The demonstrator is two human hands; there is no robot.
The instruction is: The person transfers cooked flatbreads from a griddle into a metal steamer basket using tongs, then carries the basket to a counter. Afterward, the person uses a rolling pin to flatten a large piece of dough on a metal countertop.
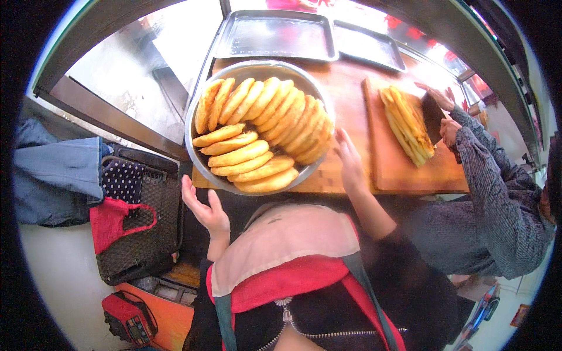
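Note:
Before me on the wooden table sits a large round metal basin (190, 151), filled with golden-brown round fried cakes (263, 109). Most of them stand on edge in an arc, and several more lean in a row at the near left. My left hand (206, 209) is just below the basin's near left side, fingers spread and holding nothing. Beside the basin's right edge is my right hand (350, 158), raised with its fingers extended and nothing in it. Whether its fingertips touch the rim is hard to tell.
At right, another person's hands (450, 131) hold a dark cleaver (432, 116) against long flat fried strips (401, 123) on a wooden board (445, 175). Two metal trays (276, 35) line the table's far side. A black chair (149, 232) with cloths stands at left.

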